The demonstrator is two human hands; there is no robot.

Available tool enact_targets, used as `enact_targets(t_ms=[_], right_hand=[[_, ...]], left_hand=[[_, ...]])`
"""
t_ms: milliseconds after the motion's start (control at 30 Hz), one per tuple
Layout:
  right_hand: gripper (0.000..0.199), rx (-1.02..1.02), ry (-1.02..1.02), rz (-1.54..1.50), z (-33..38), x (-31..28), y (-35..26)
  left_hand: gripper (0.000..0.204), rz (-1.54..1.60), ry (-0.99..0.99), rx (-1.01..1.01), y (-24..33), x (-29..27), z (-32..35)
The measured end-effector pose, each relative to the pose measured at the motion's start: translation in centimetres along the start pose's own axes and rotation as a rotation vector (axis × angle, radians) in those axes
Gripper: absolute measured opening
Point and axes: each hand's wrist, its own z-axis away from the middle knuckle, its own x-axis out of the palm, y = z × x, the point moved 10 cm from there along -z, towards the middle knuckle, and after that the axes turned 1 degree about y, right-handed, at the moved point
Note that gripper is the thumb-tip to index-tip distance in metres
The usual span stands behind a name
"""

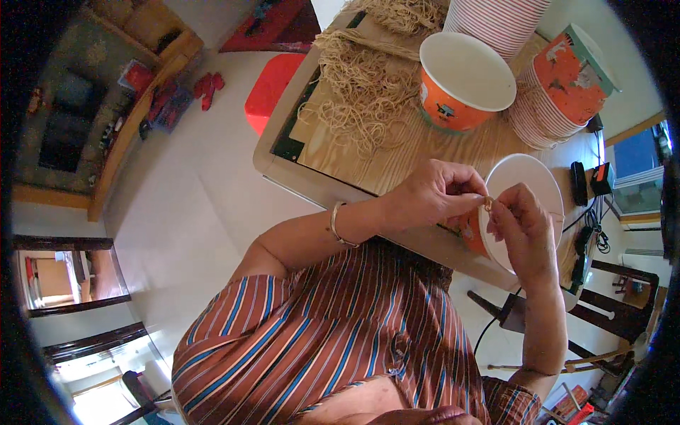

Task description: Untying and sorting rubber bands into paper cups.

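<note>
My left hand (432,195), with a bracelet (338,225) on its wrist, has thumb and forefinger pinched together. Facing it, my right hand (525,230) is closed in a pinch too. Between the fingertips sits a small tan bit of string (488,204), looped or knotted; its exact form is too small to make out. Both hands are over the near side of an orange paper tub (476,239) with a white inside, and partly cover it. Beyond them stands another orange paper tub (453,113), upright, its white inside showing.
Tangled tan strings (368,92) lie across the wooden table (336,152). Stacked paper tubs (549,106) and a taller stack (496,21) stand farther back. Black cables (601,230) lie at the right. A red stool (273,92) is beside the table, a dark wooden chair (613,312) at the lower right.
</note>
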Motion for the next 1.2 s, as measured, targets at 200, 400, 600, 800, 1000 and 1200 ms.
enact_targets(t_ms=[200,400,600,800,1000,1200], right_hand=[[0.013,0.084,-0.109,-0.186,-0.2,0.5,0.1],[0.009,0.121,-0.129,-0.262,-0.4,0.6,0.5],[0.013,0.130,-0.098,-0.298,-0.7,0.4,0.5],[0.012,0.144,-0.108,-0.307,-0.7,0.4,0.6],[0.011,0.151,-0.128,-0.371,-0.8,0.6,0.8],[0.008,0.171,-0.141,-0.435,-0.9,0.9,1.1]], left_hand=[[0.014,-0.081,0.030,0.044,0.4,-0.2,0.1],[0.013,-0.086,0.029,0.055,0.5,-0.3,0.2],[0.013,-0.051,0.047,0.031,0.2,-0.7,0.2],[0.013,-0.053,0.029,0.048,0.1,-0.9,0.1],[0.018,0.036,-0.024,0.050,-0.3,-0.8,0.1],[0.025,0.025,-0.033,0.218,-0.4,-0.4,0.4]])
